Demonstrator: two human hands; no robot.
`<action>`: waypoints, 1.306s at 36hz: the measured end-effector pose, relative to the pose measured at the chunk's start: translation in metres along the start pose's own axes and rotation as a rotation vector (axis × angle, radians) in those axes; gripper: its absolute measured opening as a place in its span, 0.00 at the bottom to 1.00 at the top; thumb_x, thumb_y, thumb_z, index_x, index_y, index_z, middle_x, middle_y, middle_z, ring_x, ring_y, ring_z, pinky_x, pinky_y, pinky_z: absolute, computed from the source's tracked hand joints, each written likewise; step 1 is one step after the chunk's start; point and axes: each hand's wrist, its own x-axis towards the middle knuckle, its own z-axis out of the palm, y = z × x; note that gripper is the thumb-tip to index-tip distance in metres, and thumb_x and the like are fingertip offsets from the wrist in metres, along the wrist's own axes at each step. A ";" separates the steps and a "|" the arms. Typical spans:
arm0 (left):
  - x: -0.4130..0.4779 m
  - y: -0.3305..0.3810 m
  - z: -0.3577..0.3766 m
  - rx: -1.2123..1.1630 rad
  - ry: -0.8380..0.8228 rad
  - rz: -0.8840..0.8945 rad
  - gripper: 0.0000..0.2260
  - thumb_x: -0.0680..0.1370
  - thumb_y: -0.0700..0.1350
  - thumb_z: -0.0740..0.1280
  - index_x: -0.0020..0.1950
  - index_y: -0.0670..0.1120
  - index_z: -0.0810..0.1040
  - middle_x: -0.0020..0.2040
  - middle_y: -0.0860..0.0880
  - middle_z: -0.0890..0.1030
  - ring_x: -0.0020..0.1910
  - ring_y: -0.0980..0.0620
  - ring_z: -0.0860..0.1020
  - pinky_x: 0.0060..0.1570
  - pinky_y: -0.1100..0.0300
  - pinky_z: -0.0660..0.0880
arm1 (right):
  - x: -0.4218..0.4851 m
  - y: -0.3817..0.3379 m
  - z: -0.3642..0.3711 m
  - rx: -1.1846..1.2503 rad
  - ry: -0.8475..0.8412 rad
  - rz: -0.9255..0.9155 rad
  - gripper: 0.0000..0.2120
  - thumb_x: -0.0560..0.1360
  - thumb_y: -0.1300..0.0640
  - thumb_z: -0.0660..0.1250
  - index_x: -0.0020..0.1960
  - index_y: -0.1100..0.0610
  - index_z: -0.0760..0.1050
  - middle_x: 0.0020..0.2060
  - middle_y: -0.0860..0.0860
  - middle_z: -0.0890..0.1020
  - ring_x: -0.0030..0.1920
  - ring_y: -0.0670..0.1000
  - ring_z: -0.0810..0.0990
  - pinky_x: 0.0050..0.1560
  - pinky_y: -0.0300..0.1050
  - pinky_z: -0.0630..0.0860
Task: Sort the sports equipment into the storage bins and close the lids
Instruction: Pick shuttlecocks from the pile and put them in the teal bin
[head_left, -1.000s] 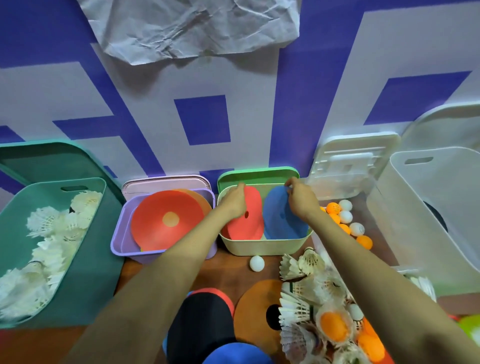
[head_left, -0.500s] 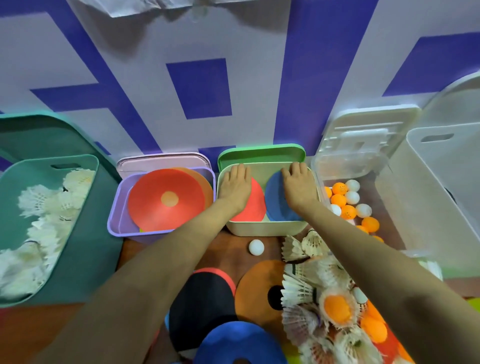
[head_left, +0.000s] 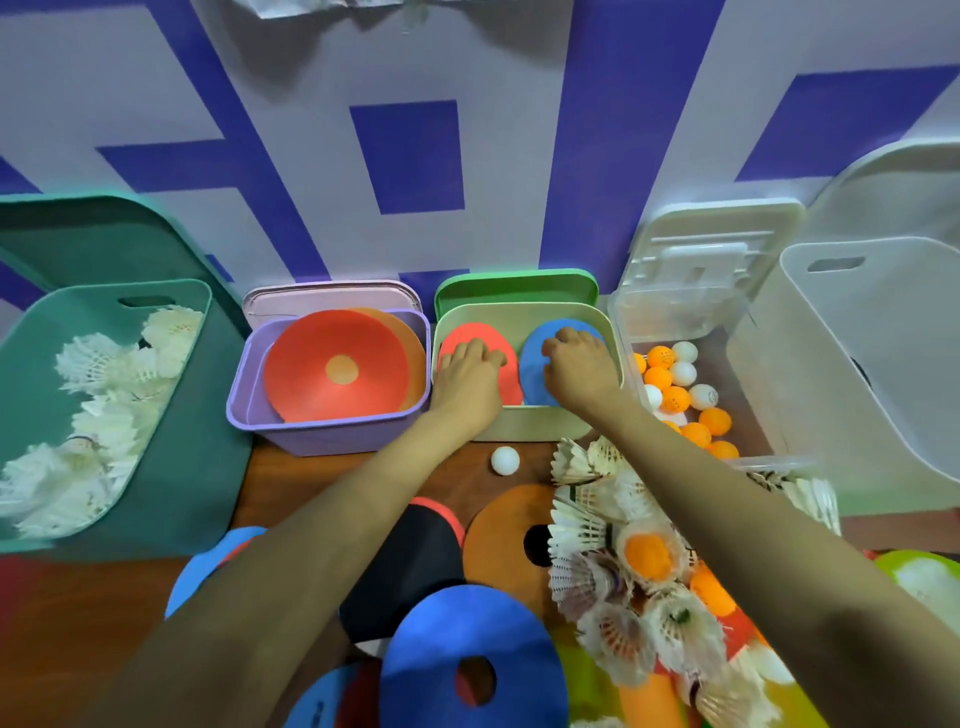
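Red disc (head_left: 483, 332) and blue disc (head_left: 534, 376) sit side by side in the cream bin (head_left: 535, 423), the middle bin in the row. Our left hand (head_left: 470, 376) rests on the red one and our right hand (head_left: 576, 369) rests on the blue one. Both hands are wide, with the fingers lying on top. They hold nothing and only press.

We think this step is to push the discs down low. We should push slowly and the same with both hands, so the discs go under the rim and the bin does not tip or slide. Then the green lid (head_left: 514, 291) behind it can shut flat.

Much is left, we think. More discs, the shuttlecocks (head_left: 587, 530) and a white ball (head_left: 505, 460) lie on the table (head_left: 291, 483) near us.
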 end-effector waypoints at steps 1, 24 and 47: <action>-0.009 0.002 0.000 -0.020 0.030 0.003 0.19 0.76 0.39 0.61 0.66 0.48 0.71 0.61 0.45 0.70 0.62 0.44 0.67 0.61 0.54 0.62 | -0.007 -0.005 -0.003 0.035 0.013 -0.007 0.16 0.77 0.61 0.58 0.64 0.60 0.72 0.61 0.58 0.73 0.62 0.60 0.71 0.60 0.51 0.65; -0.116 0.057 0.037 -0.726 -0.290 -0.077 0.19 0.74 0.51 0.71 0.61 0.45 0.75 0.49 0.51 0.74 0.47 0.55 0.73 0.46 0.66 0.68 | -0.149 0.024 -0.013 0.194 -0.087 -0.094 0.14 0.75 0.54 0.65 0.59 0.57 0.76 0.57 0.55 0.77 0.58 0.57 0.74 0.51 0.48 0.73; -0.116 0.072 0.046 -0.864 -0.213 -0.217 0.10 0.79 0.47 0.64 0.59 0.46 0.76 0.56 0.50 0.71 0.51 0.55 0.73 0.51 0.65 0.69 | -0.208 0.027 -0.034 -0.052 -0.298 -0.097 0.18 0.78 0.49 0.62 0.64 0.56 0.70 0.58 0.54 0.74 0.61 0.56 0.71 0.54 0.50 0.72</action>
